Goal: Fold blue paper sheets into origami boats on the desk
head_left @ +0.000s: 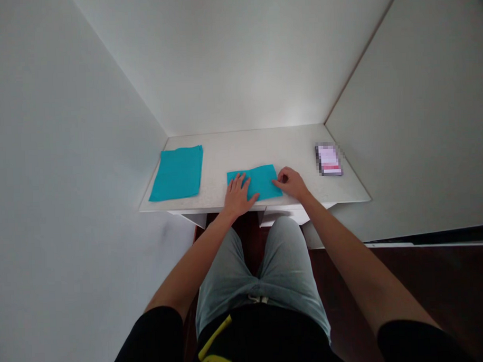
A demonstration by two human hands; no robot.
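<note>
Left hand (237, 198) palm-down on teal cloth (265, 177), fingers (240, 181) spread, right hand (292, 183) curled at the cloth's edge, its grip unclear

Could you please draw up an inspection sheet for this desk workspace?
Surface: white desktop, drawer visible below.
Job's things: smaller teal sheet between the hands; larger teal sheet flat at the left end.
Clutter: pixelated item at the right end, details unreadable.
Grips: left hand spread over the smaller sheet's left part; right hand curled, thumb at its right edge.
Cables: nothing seen.
Surroundings: pale walls, dark reddish floor.
</note>
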